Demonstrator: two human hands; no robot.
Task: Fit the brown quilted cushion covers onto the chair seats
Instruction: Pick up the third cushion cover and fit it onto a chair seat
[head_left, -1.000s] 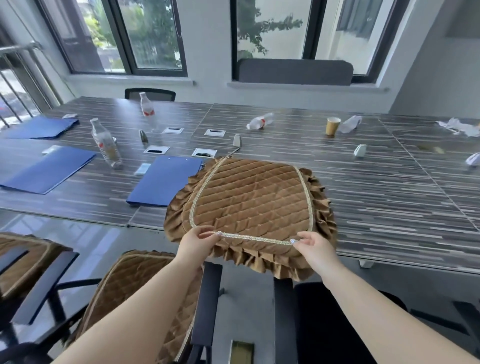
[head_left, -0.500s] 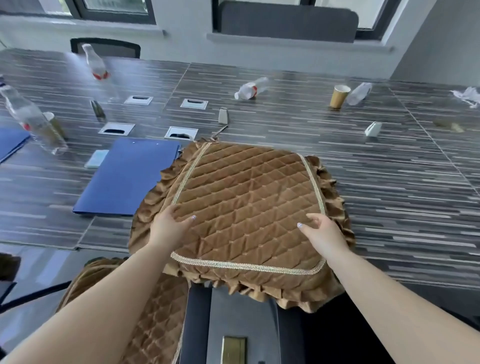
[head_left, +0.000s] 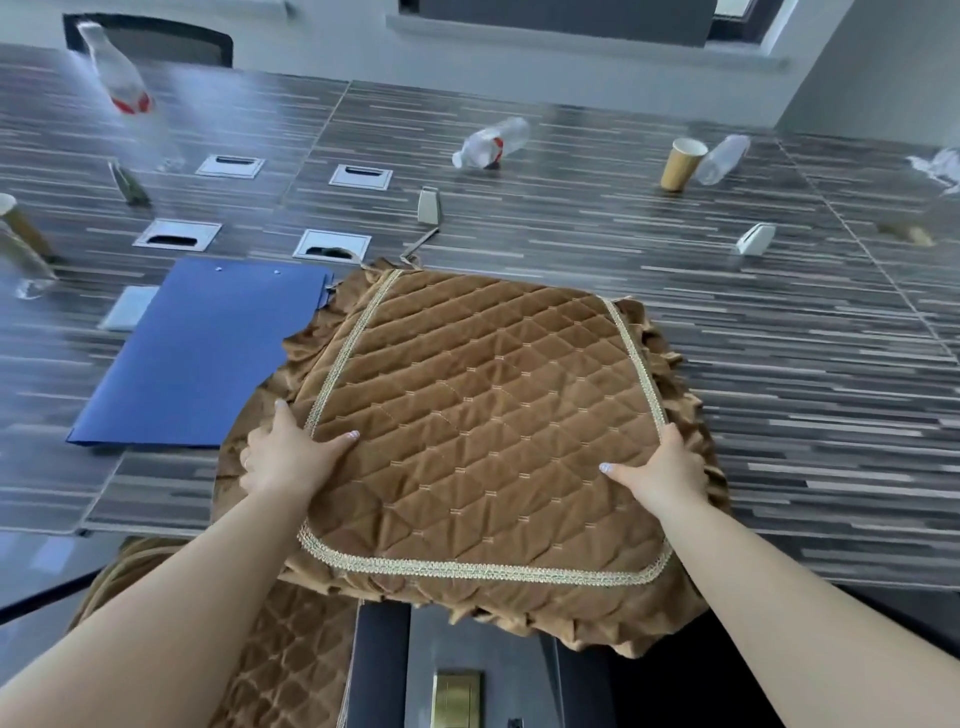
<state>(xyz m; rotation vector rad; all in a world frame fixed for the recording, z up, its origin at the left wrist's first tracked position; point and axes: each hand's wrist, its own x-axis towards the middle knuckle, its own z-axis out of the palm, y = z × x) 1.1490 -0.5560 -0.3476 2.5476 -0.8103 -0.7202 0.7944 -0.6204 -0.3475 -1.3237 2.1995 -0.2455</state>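
A brown quilted cushion cover (head_left: 483, 405) with gold trim and a ruffled border lies over the near edge of the striped table (head_left: 779, 364), its front frill hanging past the edge. My left hand (head_left: 285, 457) grips its left side, thumb on top and fingers tucked under the trim. My right hand (head_left: 660, 467) grips the right side the same way. Below left, a chair seat (head_left: 280, 660) wears another brown quilted cover. A dark chair (head_left: 675, 691) sits below the held cover, mostly hidden.
A blue folder (head_left: 208, 353) lies left of the cover. Plastic bottles (head_left: 491, 143), a paper cup (head_left: 680, 163), name-card stands (head_left: 429, 206) and metal cable ports (head_left: 332, 244) dot the table. A black armrest (head_left: 379, 670) stands between the two chairs.
My hands moved from the cover's front trim up to its left and right sides and took hold there. The view tilted down and closer, and the cover slid nearer over the table edge.
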